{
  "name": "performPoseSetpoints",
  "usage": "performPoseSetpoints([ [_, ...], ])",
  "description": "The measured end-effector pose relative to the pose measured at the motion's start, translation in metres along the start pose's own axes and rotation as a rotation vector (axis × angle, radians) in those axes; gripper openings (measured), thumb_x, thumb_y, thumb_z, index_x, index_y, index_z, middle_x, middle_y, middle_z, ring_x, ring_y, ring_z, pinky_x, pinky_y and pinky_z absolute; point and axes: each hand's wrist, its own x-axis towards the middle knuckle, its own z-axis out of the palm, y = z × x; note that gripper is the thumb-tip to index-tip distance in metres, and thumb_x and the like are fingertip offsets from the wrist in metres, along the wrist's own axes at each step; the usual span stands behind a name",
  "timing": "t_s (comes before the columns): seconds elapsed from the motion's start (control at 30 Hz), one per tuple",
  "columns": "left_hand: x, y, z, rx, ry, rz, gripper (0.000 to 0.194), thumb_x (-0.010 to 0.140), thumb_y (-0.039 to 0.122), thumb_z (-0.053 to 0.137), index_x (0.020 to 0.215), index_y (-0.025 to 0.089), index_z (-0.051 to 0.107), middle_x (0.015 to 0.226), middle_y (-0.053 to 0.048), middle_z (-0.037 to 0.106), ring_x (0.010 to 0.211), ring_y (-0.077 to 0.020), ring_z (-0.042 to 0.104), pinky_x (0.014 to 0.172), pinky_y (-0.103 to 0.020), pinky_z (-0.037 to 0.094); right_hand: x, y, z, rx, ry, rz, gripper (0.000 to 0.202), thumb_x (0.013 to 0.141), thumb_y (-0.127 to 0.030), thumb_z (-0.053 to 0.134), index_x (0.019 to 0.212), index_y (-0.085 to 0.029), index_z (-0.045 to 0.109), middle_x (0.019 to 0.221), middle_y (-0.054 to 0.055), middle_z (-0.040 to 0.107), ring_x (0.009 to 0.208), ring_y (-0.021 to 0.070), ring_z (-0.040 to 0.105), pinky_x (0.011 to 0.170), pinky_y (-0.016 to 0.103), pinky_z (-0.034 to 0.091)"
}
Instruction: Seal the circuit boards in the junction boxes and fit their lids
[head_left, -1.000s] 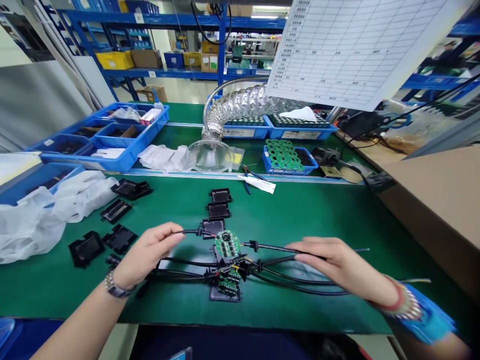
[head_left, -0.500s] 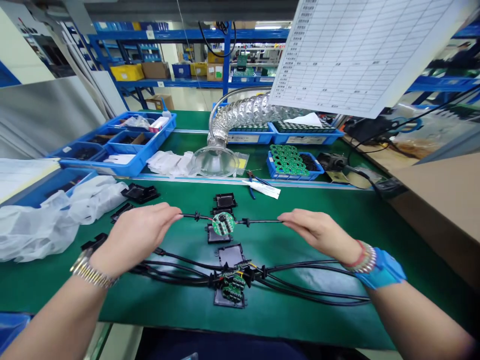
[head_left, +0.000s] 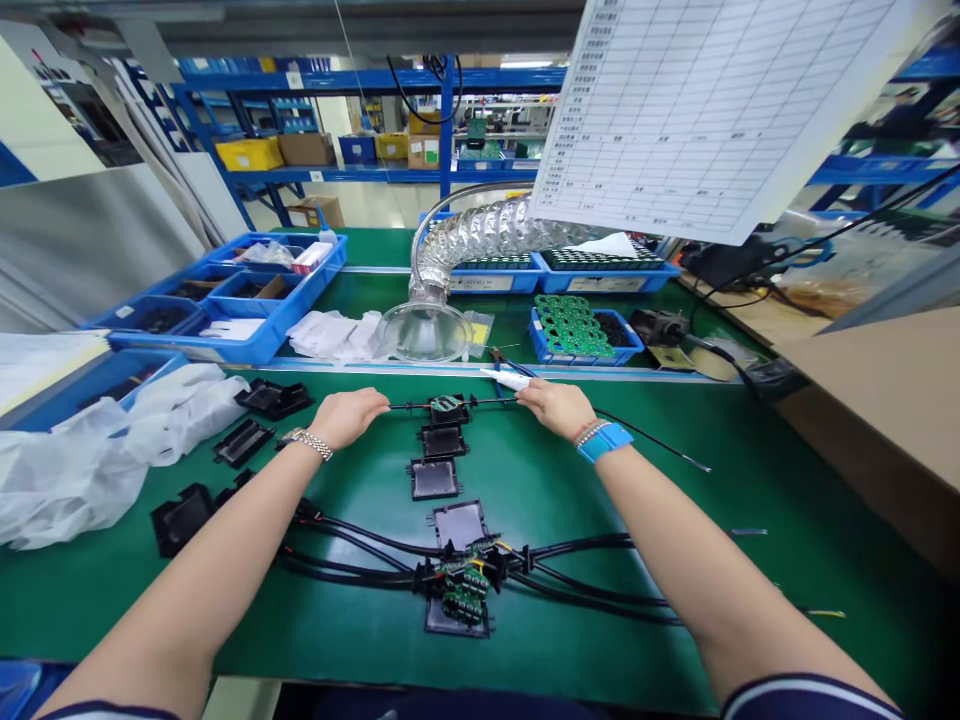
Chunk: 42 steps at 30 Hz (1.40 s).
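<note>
My left hand (head_left: 350, 417) pinches the black cable on the left of a small round green circuit board (head_left: 448, 404). On the board's other side, my right hand (head_left: 556, 404) grips the cable, whose tail trails off to the right. The board lies over the farthest black housing half (head_left: 450, 415). Nearer to me are two more open housing halves (head_left: 442, 440) (head_left: 434, 479). Close to the front edge, several wired boards (head_left: 466, 592) with black cables rest over further housing pieces. A white tube (head_left: 510, 379) lies just beyond my right hand.
Black covers (head_left: 274, 398) and white wrapping (head_left: 180, 410) lie on the left. Behind are a blue divided tray (head_left: 281, 335), a clear extraction hood (head_left: 425, 332) and a blue basket (head_left: 585, 358) with green boards. A printed sheet (head_left: 660, 120) hangs at upper right.
Both hands have moved away from me and closer together, carrying the board from above the nearer housing halves to the farthest one.
</note>
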Motion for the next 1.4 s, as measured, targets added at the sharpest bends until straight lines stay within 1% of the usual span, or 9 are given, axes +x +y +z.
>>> performPoseSetpoints([
  [0.33,0.000,0.002,0.038,-0.063,0.039,-0.054,0.024,0.089,0.037,0.040,0.087,0.025,0.061,0.090,0.000,0.063,0.081,-0.0162,0.056,0.065,-0.025,0.041,-0.010,-0.014,0.020,-0.047,-0.067,-0.021,0.032,0.091,-0.025,0.036,0.113,-0.027,0.059,0.093,0.008,0.060,0.080,0.0172,0.056,0.054,0.024,0.030],
  [0.47,0.000,-0.003,0.043,-0.110,0.051,-0.044,0.023,0.088,0.037,0.043,0.086,0.024,0.061,0.090,-0.001,0.062,0.081,-0.0167,0.054,0.072,-0.027,0.041,-0.028,0.009,0.027,-0.029,-0.051,-0.026,0.035,0.091,-0.021,0.036,0.119,-0.030,0.056,0.097,0.007,0.060,0.086,0.0172,0.054,0.060,0.025,0.034],
  [0.63,-0.001,-0.006,0.049,-0.164,0.076,-0.061,0.022,0.087,0.035,0.045,0.087,0.022,0.062,0.093,-0.002,0.062,0.083,-0.0177,0.054,0.073,-0.030,0.043,-0.055,0.057,0.045,-0.006,0.082,0.027,0.031,0.090,-0.023,0.039,0.107,-0.026,0.065,0.094,0.008,0.062,0.082,0.0201,0.053,0.065,0.030,0.035],
  [0.73,-0.001,-0.005,0.041,-0.188,0.068,-0.054,0.021,0.086,0.034,0.047,0.094,0.023,0.062,0.097,-0.004,0.062,0.086,-0.0188,0.054,0.077,-0.031,0.043,-0.062,0.063,0.042,0.029,0.155,0.052,0.031,0.088,-0.021,0.039,0.106,-0.022,0.064,0.100,0.010,0.062,0.092,0.0255,0.052,0.074,0.038,0.038],
  [0.9,-0.029,0.025,0.000,-0.257,0.090,0.024,0.035,0.087,0.037,0.045,0.116,0.021,0.052,0.117,-0.007,0.055,0.106,-0.0227,0.048,0.092,-0.038,0.038,-0.077,-0.002,-0.010,0.442,0.219,0.040,0.033,0.087,-0.030,0.043,0.111,-0.013,0.058,0.110,0.015,0.059,0.101,0.0245,0.052,0.087,0.038,0.041],
  [1.03,-0.083,0.072,-0.024,-0.489,-0.103,0.182,0.029,0.091,0.037,0.039,0.110,0.023,0.055,0.107,-0.004,0.061,0.098,-0.0175,0.053,0.087,-0.032,0.041,-0.099,-0.074,-0.047,0.862,-0.147,-0.098,0.032,0.091,-0.039,0.039,0.090,-0.019,0.063,0.089,0.005,0.063,0.081,0.0151,0.057,0.076,0.027,0.044],
  [1.17,-0.120,0.101,-0.013,-0.550,-0.245,0.186,0.027,0.089,0.037,0.043,0.110,0.024,0.055,0.101,-0.005,0.062,0.092,-0.0182,0.055,0.082,-0.032,0.042,-0.107,-0.112,-0.045,0.877,-0.344,-0.027,0.051,0.090,-0.051,0.033,0.059,-0.017,0.054,0.061,0.000,0.052,0.057,0.0114,0.046,0.058,0.025,0.036],
  [1.3,-0.122,0.109,0.002,-0.577,-0.226,0.156,0.026,0.090,0.036,0.042,0.101,0.022,0.060,0.089,-0.005,0.060,0.084,-0.0181,0.054,0.076,-0.031,0.042,-0.100,-0.122,-0.039,1.007,-0.485,0.162,0.049,0.081,-0.057,0.044,0.053,-0.017,0.047,0.053,-0.004,0.039,0.051,0.0090,0.035,0.050,0.023,0.029],
  [1.4,-0.119,0.114,0.005,-0.607,-0.179,0.171,0.026,0.090,0.037,0.041,0.100,0.023,0.061,0.086,-0.004,0.058,0.082,-0.0174,0.053,0.074,-0.031,0.041,-0.100,-0.126,-0.044,1.106,-0.382,0.191,0.033,0.076,-0.047,0.055,0.062,-0.017,0.050,0.061,-0.003,0.044,0.057,0.0102,0.040,0.053,0.023,0.033],
])
